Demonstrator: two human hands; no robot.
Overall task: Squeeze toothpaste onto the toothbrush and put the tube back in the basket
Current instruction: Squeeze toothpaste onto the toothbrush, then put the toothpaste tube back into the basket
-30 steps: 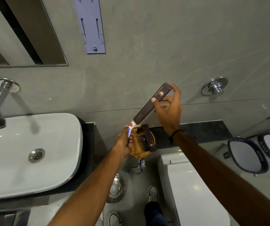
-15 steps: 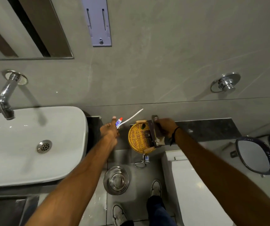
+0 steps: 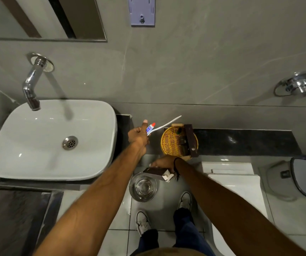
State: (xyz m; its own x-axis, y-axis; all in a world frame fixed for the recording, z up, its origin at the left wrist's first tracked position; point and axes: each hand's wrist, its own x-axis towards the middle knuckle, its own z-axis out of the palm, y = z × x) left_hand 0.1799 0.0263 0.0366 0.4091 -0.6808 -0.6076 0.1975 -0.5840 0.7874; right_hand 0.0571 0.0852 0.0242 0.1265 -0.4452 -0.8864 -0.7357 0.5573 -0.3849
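Note:
My left hand (image 3: 138,136) is shut on a small white and blue toothpaste tube (image 3: 149,129) with a red cap, and on a white toothbrush (image 3: 167,123) that points up and right towards the wall. The round wicker basket (image 3: 169,143) stands on the dark ledge just right of that hand, with a dark brown box (image 3: 191,140) lying in it. My right hand (image 3: 165,163) is below the basket, shut on a short dark carton (image 3: 155,173) whose white end flap is open. The carton hangs over the metal bin (image 3: 142,187).
A white basin (image 3: 37,145) with a chrome tap (image 3: 30,85) is to the left. The white toilet cistern (image 3: 231,174) is below the ledge on the right, with a chrome wall valve (image 3: 299,85) above it. My shoes (image 3: 143,221) stand on the tiled floor.
My right hand has left the basket and come down towards me, holding the open dark carton over the bin. My left hand keeps the tube and toothbrush in about the same place.

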